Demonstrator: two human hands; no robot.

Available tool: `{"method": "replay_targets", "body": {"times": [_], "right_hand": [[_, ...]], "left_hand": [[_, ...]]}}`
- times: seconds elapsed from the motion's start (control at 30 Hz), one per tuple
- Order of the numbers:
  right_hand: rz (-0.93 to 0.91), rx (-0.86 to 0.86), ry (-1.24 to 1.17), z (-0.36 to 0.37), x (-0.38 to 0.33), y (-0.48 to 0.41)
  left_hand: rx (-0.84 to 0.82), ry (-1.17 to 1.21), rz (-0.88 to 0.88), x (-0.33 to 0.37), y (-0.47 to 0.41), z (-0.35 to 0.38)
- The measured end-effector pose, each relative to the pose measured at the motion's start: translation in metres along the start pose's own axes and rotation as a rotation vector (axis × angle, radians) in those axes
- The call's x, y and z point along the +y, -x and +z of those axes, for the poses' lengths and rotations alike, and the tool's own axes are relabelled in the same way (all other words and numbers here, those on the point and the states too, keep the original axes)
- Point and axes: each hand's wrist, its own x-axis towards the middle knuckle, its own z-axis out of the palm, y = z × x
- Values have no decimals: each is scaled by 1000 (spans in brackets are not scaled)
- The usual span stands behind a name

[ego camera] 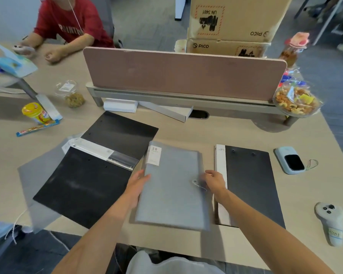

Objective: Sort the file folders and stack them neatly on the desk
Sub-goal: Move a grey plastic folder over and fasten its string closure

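Observation:
A grey translucent pocket folder [170, 186] with a "20" label lies in the middle of the desk [186, 133], blurred by motion. My left hand [136, 184] grips its left edge and my right hand [214, 181] grips its right edge. To its left a black folder [81, 184] overlaps another black folder [121, 133], with a grey translucent folder [38, 169] partly under them. On the right lies a black folder with a white spine [249, 184], its left edge touching my right hand.
A power bank [290, 160] and a grey controller [330, 222] lie at the right. A pink divider panel [184, 74] stands behind, with white boxes [121, 105] below it. Snack jars [35, 112] and a nut tray [295, 101] flank the desk. A person in red sits far left.

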Motion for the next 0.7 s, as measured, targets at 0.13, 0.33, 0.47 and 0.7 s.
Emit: {"method": "replay_targets", "body": {"times": [0.13,0.33,0.47,0.7], "right_hand": [[-61,51,-98,-24,-13,6],[-96,194,-168,-82,0,8],[-97,300,-133,-131,22,5],[-92,346,14,-190,55,-26]], "left_hand": [[-102,53,19,13,-2,20],[-251,-42,59,18,6,94],[-299,-257,55,-1,1,144],[-272,-565,147,-47,-29,214]]}}
